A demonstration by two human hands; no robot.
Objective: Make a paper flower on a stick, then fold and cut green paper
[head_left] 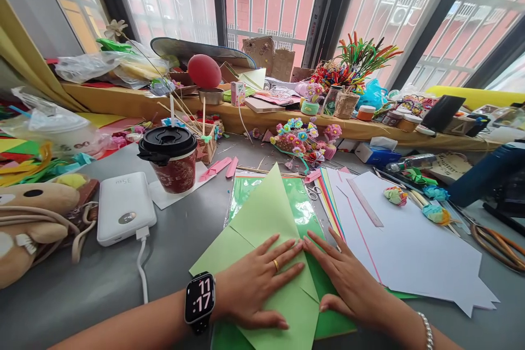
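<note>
A light green sheet of paper, with folded flaps and a point at its far end, lies on a darker green plastic-wrapped pack. Flat on the middle of the sheet rests my left hand, fingers spread, a gold ring on one finger and a watch on the wrist. My right hand lies open along the sheet's right edge, its fingertips close to those of my left hand. Part of the sheet is hidden under my left hand.
At left stand a lidded coffee cup and a white power bank with a cable. White paper with a ruler on it lies at right. Scissors sit behind my right hand. Paper flowers stand by the crowded ledge.
</note>
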